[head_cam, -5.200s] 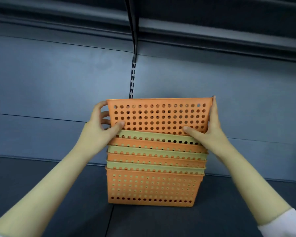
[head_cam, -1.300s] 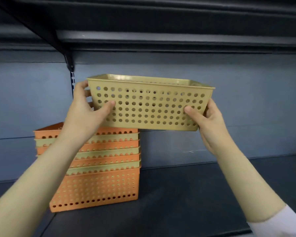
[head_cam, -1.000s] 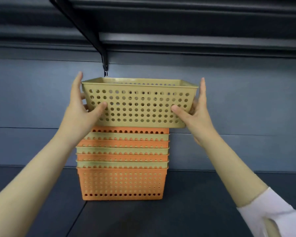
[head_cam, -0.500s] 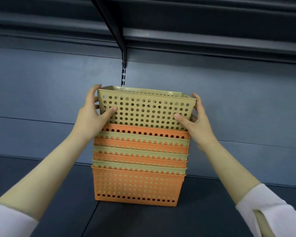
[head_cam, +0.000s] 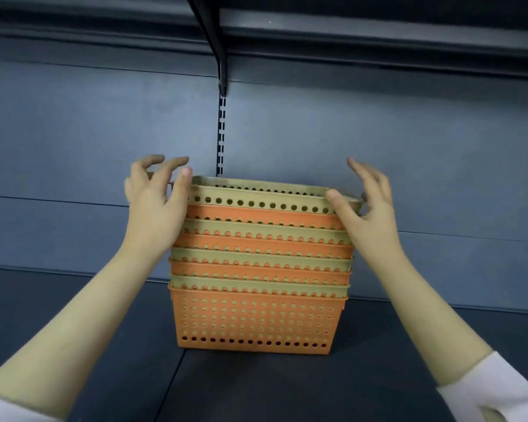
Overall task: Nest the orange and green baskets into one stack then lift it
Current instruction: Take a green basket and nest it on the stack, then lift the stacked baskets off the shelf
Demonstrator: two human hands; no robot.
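A stack of nested perforated baskets (head_cam: 256,321), orange and green in turn, stands on the dark shelf (head_cam: 287,388). The topmost green basket (head_cam: 256,201) sits sunk into the stack, only its rim band showing. My left hand (head_cam: 156,208) is at the top basket's left end, fingers spread, thumb resting on the rim corner. At the right end my right hand (head_cam: 366,208) has its fingers apart and lifted, thumb touching the rim. Neither hand grips anything.
A grey back panel (head_cam: 73,147) rises behind the stack, with a slotted upright (head_cam: 221,135) at its middle. An upper shelf (head_cam: 348,32) and its bracket hang overhead. Dark shelf surface extends left and right of the stack.
The green basket went from held high above the stack down into it, fully nested. Both hands have loosened from its ends and spread their fingers.
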